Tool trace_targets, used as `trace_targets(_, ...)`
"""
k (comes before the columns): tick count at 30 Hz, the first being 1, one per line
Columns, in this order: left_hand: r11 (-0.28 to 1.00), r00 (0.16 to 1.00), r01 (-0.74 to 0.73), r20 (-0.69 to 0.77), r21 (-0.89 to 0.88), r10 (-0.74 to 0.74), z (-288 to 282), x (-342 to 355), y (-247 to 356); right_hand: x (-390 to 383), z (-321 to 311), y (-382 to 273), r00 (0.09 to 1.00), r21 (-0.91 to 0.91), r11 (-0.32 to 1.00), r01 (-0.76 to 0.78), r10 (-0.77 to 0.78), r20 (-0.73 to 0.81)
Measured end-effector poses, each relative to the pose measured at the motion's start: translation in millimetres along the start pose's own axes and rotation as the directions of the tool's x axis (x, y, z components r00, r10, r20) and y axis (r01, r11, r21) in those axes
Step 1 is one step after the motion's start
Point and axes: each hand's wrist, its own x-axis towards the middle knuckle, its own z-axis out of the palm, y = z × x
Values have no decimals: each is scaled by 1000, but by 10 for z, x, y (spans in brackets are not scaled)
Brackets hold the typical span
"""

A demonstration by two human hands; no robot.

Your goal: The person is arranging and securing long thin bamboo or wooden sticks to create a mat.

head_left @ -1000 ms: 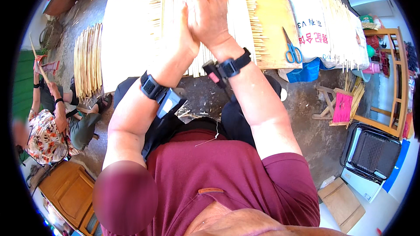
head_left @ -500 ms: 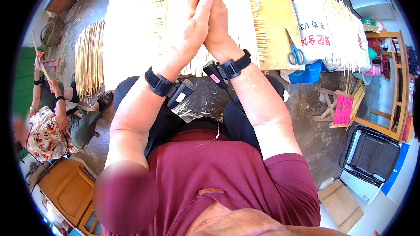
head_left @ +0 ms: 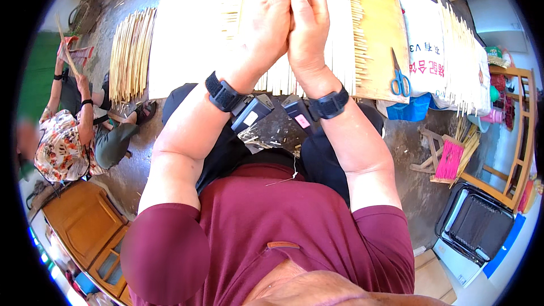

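Note:
My left hand (head_left: 269,25) and my right hand (head_left: 307,28) are pressed against each other over a mat of long pale straw strips (head_left: 342,17), fingers bent together at the tips. Whatever may be between them is hidden. The strips lie on a pale wooden board (head_left: 187,34), with their ragged ends showing at both sides. Blue-handled scissors (head_left: 399,82) lie at the board's right part. Devices are strapped to both my wrists.
Straw bundles stand left of the board (head_left: 130,54) and lie on a white sack (head_left: 462,51) at right. A co-worker (head_left: 73,136) sits at left holding sticks. A pink-wound wooden frame (head_left: 449,158), folded black chair (head_left: 476,226) and wooden chairs (head_left: 85,221) surround me.
My joined hands have shifted: the right thumb now rests up near the left one and the fingers curl more. The whole scene sits further right in view.

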Motion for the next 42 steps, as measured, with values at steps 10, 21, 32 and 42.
trace_targets(10, 480, 994, -13, -61, -877, -86, 276, 144, -165, -73, 1, 78, 638, 629, 128, -766, 267, 722)
trace_targets(21, 972, 897, 74, -441, 224, 33, 582, 143, -169, -77, -69, 179, 604, 589, 194, -785, 453, 656)
trace_targets(32, 195, 916, -133, 45, 972, 399, 405, -14, -137, -52, -166, 367, 692, 637, 273, -721, 343, 636)
trace_targets(42, -415, 940, -323, 340, 850, -36, -213, -140, -349, 297, -259, 180, 659, -500, 507, 703, -200, 725)
